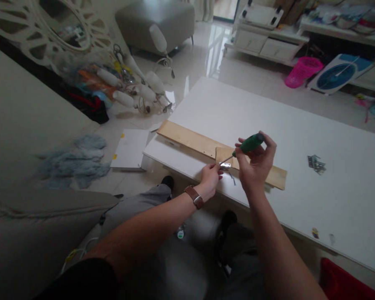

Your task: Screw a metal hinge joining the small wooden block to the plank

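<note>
My right hand (pixel 256 162) is closed round the green handle of a screwdriver (pixel 250 143), whose shaft slants down to the left. Its tip meets a small metal bracket (pixel 225 165) at the near edge of a wooden slat (pixel 190 139). Beside the tip, my left hand (pixel 211 177) has its fingers pinched together at the bracket; whatever they hold is hidden. A shorter piece of wood (pixel 223 154) lies across the slat there. Just in front of the bracket, loose screws (pixel 233 179) rest on the white panel (pixel 300 137).
More metal brackets and screws (pixel 316 164) lie in a pile on the panel's right. A white box (pixel 129 146) and a grey cloth (pixel 78 162) are on the floor to the left. Beyond them lies a lamp with white shades (pixel 146 91). A pink basket (pixel 303 71) stands at the back.
</note>
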Motion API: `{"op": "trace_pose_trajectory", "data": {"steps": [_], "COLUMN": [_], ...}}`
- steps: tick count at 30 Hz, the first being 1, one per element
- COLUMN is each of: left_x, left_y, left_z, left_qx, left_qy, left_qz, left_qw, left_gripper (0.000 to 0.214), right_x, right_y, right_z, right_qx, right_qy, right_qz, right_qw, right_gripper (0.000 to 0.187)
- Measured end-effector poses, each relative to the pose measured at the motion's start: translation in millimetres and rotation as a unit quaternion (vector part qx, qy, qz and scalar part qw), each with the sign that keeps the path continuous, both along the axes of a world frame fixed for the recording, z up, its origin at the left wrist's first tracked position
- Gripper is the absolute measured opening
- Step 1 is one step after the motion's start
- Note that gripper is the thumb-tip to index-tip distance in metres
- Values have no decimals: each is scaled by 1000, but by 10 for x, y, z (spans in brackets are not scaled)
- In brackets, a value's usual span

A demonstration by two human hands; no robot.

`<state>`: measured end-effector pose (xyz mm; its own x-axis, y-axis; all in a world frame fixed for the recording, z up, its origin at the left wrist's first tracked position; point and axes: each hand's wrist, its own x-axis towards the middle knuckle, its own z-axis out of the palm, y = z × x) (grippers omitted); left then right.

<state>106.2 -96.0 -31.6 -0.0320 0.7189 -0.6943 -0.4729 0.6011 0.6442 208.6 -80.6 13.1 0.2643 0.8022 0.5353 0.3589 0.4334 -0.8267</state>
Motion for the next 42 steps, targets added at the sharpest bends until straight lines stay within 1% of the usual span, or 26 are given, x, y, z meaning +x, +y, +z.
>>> {"op": "trace_pose_trajectory", "data": {"steps": [5,8,12,14,18,20,23,25,29,31,35,38,42], "left_x": [-5,-6,1,4,5,4,2,2,9,12,9,3,-3], "left_y": [0,-3,-8,-12,-19,-22,-28,-29,-23,-21,-25,-29,-26], "left_z": [6,13,10,4,4,12,25,27,16,12,17,24,37], "left_qx": [-10,-12,-5,-2,-4,-4,0,1,-1,0,3,6,-3], "left_qy": [6,3,-6,-10,-12,-14,-20,-24,-18,-16,-17,-21,-17], "left_qz": [-6,-3,2,3,4,6,6,5,6,7,3,-4,5], "left_qw": [1000,1000,1000,1000,1000,1000,1000,1000,1000,1000,1000,1000,1000], "left_gripper": [14,13,11,10,10,10,10,9,11,11,9,8,13], "right_x": [39,39,14,7,12,13,4,-4,-10,-12,-20,-22,-22], "right_y": [21,14,7,16,32,24,3,-4,1,2,-6,-1,13], "right_z": [-39,-42,-22,-20,-39,-43,-26,-10,2,-4,-9,-4,1], "right_qx": [7,0,0,0,-2,-3,-2,-2,-8,-12,-16,-16,-13], "right_qy": [3,11,12,12,10,9,14,11,8,17,34,27,18], "right_qz": [-13,-18,8,14,-10,-12,16,28,5,0,19,22,-3], "right_qw": [1000,1000,1000,1000,1000,1000,1000,1000,1000,1000,999,999,1000], "right_gripper": [77,74,66,69,76,73,65,65,70,68,61,65,71]}}
